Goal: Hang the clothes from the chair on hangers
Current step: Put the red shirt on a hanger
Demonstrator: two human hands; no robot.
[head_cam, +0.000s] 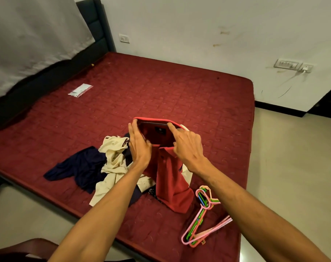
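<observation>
One brown chair edge [19,248] shows in the bottom left corner, standing on the pale floor [293,167] beside a maroon mattress [161,87]. Further up on the left part of the mattress lies a small clear plastic packet [80,90], well apart from everything else.

Near the front edge sits a loose pile. A navy garment [81,167] is spread to the left, and a crumpled cream garment [113,159] lies partly over it.

Just right of the pile, the left hand [140,146] reaches up with long fingers along the left end of the collar [153,120] of a red shirt [170,182], its thumb closing on the fabric. The shirt is lifted above the mattress, with its collar pulled wide between both hands. Its body hangs down and its lower end touches the mattress.

The right hand [187,146] grips the collar's right side, index finger laid along the rim and the other fingers curled into the cloth.

Right of the shirt's hem, a bundle of pink, green and blue hangers [200,220] lies on the mattress near its corner.

On the far right wall a switch panel [286,64] sits beside a plugged-in white charger [305,68].
</observation>
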